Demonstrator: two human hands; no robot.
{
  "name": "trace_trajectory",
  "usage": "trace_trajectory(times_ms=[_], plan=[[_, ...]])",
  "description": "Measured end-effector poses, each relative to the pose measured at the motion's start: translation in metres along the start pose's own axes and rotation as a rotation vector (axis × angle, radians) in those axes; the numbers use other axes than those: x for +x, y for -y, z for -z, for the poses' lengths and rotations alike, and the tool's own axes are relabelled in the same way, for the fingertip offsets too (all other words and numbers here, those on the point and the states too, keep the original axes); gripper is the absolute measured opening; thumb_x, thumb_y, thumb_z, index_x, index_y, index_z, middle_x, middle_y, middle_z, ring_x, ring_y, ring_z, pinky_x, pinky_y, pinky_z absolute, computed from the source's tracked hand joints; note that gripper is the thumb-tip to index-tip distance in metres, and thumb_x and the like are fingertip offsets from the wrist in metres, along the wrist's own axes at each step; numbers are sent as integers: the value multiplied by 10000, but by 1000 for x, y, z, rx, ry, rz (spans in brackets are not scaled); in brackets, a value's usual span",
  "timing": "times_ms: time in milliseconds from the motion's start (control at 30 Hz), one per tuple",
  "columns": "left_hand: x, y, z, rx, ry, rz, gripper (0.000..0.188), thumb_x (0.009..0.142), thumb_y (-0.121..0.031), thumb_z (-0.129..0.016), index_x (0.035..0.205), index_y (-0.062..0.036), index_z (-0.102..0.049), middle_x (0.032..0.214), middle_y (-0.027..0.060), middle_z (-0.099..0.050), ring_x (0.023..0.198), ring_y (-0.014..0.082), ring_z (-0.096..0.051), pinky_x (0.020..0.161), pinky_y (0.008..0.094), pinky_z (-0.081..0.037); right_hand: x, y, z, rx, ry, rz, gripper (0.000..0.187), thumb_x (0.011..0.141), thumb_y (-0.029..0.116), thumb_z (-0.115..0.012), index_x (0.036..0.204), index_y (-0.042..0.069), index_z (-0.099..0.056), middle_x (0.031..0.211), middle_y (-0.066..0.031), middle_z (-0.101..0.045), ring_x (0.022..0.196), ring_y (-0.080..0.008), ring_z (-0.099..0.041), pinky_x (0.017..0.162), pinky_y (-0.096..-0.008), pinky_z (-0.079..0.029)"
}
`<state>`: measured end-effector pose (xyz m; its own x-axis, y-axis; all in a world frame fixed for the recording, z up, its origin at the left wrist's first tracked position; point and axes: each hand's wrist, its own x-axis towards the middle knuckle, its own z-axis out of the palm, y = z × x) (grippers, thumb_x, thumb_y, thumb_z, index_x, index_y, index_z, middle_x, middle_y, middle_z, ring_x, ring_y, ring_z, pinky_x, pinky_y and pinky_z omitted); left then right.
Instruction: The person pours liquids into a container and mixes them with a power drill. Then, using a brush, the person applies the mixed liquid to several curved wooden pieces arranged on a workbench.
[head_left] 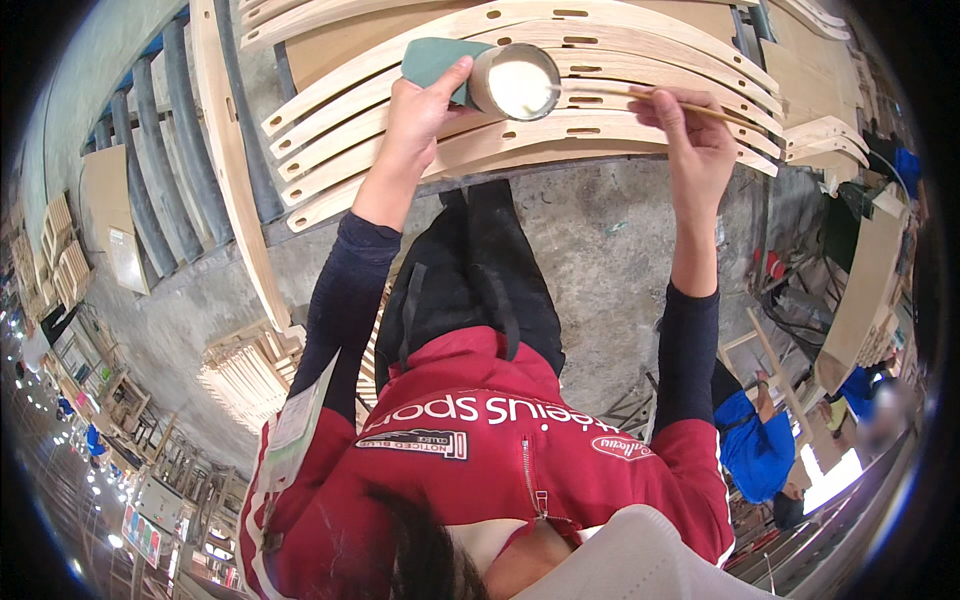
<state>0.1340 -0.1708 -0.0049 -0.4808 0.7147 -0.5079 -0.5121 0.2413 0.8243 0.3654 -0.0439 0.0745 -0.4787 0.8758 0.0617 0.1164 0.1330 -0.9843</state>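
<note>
My left hand (415, 118) is closed around a round cup (484, 86) with white contents (522, 88). A green sheet (430, 60), perhaps sandpaper, sticks out between that hand and the cup. In my right hand (692, 128) a thin wooden stick (610, 92) is pinched, pointing left with its far end at the cup's mouth. Under both hands several pale curved wooden slats (530, 141) lie side by side, each with slots cut through it. The cup hides part of them.
A long wooden rail (240, 170) and dark roller bars (160, 150) stand at the left. Stacked wooden pieces (245, 380) sit on the floor at lower left. More curved parts (825, 140) lie at the right. A person in blue (755, 445) is at lower right.
</note>
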Motion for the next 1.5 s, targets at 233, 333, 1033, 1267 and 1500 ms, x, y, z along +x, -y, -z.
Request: trace_trajectory(times_ms=[233,333,1033,1267,1500], plan=[[-2,-16,-21,-22,48,-44,272,895,-211,-709,1091,-33,-649,981,61,-682,814,140,-663,643,300,-581,-6,-3,-11,-123,112,-17,117,929,84,-652,973,-24,-645,910,-130,-724,850,-160,-708,777,-260,-564],[-2,-18,-21,-40,48,-56,258,895,-211,-710,1076,-36,-655,978,59,-683,816,137,-663,640,299,-582,-4,-2,-11,83,114,-114,122,951,90,-619,1013,-14,-627,925,-148,-720,855,-188,-711,779,-277,-575],[-6,-5,-1,-21,-14,35,319,905,-230,-695,1119,-4,-626,1031,81,-666,830,161,-652,686,311,-580,49,-85,9,-16,-253,-22,170,944,120,-641,989,-37,-593,945,-172,-710,839,-203,-712,733,-284,-586],[-14,-5,6,-10,-26,49,305,908,-229,-692,1112,-13,-622,1008,71,-665,824,157,-654,692,317,-582,60,-107,2,-121,-253,-12,182,940,144,-652,965,-32,-611,897,-127,-724,814,-166,-716,719,-262,-575],[-17,-2,12,-30,-30,77,278,910,-224,-689,1100,-33,-622,1012,70,-662,839,160,-655,712,334,-586,58,-101,2,-173,-239,16,187,929,144,-667,957,-36,-623,878,-117,-720,810,-167,-718,711,-241,-568]])
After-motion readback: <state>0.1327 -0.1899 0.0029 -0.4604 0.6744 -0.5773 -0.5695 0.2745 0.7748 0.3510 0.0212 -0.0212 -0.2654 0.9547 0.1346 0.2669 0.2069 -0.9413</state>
